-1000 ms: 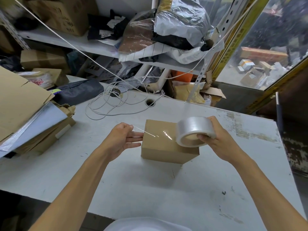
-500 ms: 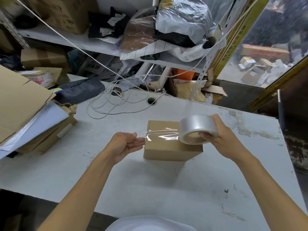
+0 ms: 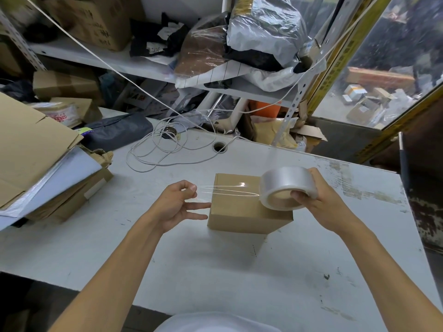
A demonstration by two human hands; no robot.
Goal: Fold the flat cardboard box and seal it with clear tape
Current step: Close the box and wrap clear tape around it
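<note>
The folded box is being left closed on the white desk, near its middle. A strip of clear tape is being held stretched above the box top, apart from it as far as can be told. The strip's free end is being pinched by the left hand just left of the box, its other fingers spread. The tape roll is being gripped by the right hand over the box's right side. A white cord is lying coiled farther back, and flat cardboard is being kept stacked at the left edge.
</note>
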